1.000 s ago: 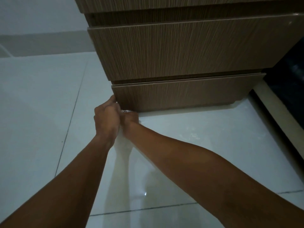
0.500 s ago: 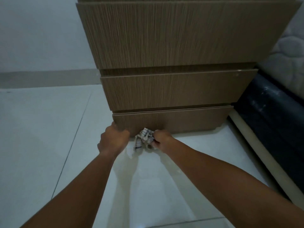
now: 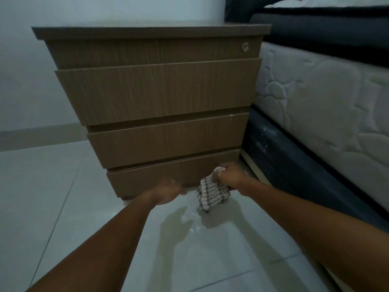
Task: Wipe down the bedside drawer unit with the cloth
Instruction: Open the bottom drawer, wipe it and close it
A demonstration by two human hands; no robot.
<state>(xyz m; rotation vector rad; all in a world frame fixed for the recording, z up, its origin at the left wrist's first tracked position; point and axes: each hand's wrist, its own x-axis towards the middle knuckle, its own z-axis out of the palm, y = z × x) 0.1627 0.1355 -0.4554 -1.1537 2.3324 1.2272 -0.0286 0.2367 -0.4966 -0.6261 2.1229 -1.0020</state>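
A brown wood-grain bedside drawer unit (image 3: 155,91) with stacked drawer fronts and a small round lock at its top right stands on the tiled floor. My right hand (image 3: 230,175) grips a white checked cloth (image 3: 211,194) in front of the bottom drawer's right end; the cloth hangs down toward the floor. My left hand (image 3: 166,191) is by the lower edge of the bottom drawer, near its middle, fingers curled. Whether it grips the drawer edge is blurred.
A bed with a quilted white mattress (image 3: 324,106) on a dark base (image 3: 294,165) stands close against the unit's right side. Glossy white floor tiles (image 3: 52,207) spread to the left and in front. A pale wall is behind.
The view has pulled back and tilted up, showing the whole unit and the bed. My right hand with the cloth has moved right along the bottom drawer, and my left hand followed toward its middle.
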